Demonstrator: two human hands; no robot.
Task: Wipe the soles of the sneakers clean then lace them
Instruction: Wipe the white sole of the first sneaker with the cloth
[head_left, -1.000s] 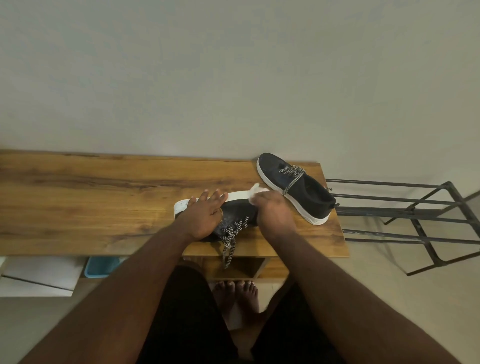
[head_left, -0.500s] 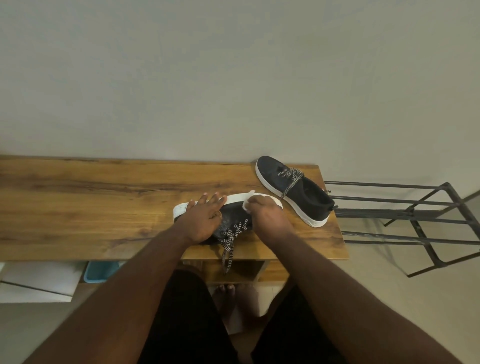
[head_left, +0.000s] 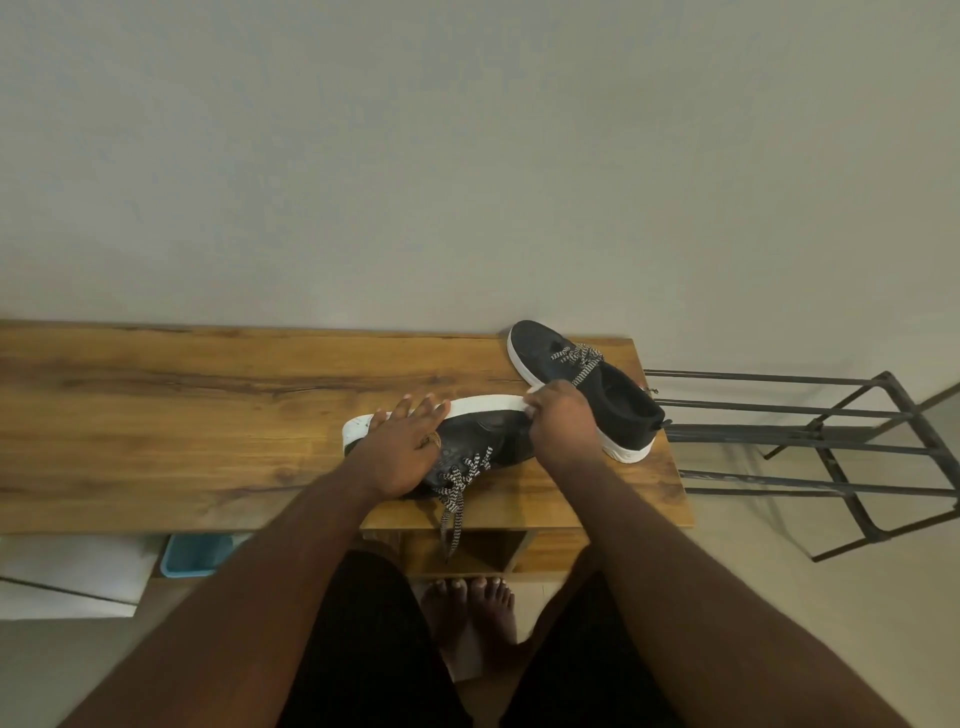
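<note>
A black sneaker (head_left: 480, 434) with a white sole lies on its side on the wooden table (head_left: 182, 415), sole edge facing the wall. Its black-and-white lace (head_left: 453, 493) hangs loose over the table's front edge. My left hand (head_left: 402, 449) lies flat on the sneaker's toe half, fingers spread, pressing it down. My right hand (head_left: 563, 423) is closed on a small white wipe (head_left: 535, 394) pressed against the sole's heel end. The second black sneaker (head_left: 587, 387) stands upright behind my right hand, at the table's right end.
A black metal rack (head_left: 831, 441) stands on the floor right of the table. Under the table are a light blue bin (head_left: 195, 553) and a wooden shelf (head_left: 483, 551). My bare feet (head_left: 472, 603) are on the floor below. A plain wall rises behind the table.
My right hand slid the wipe left along the sole, then back right to the heel end. My left hand stayed on the sneaker. The camera view shifted slightly.
</note>
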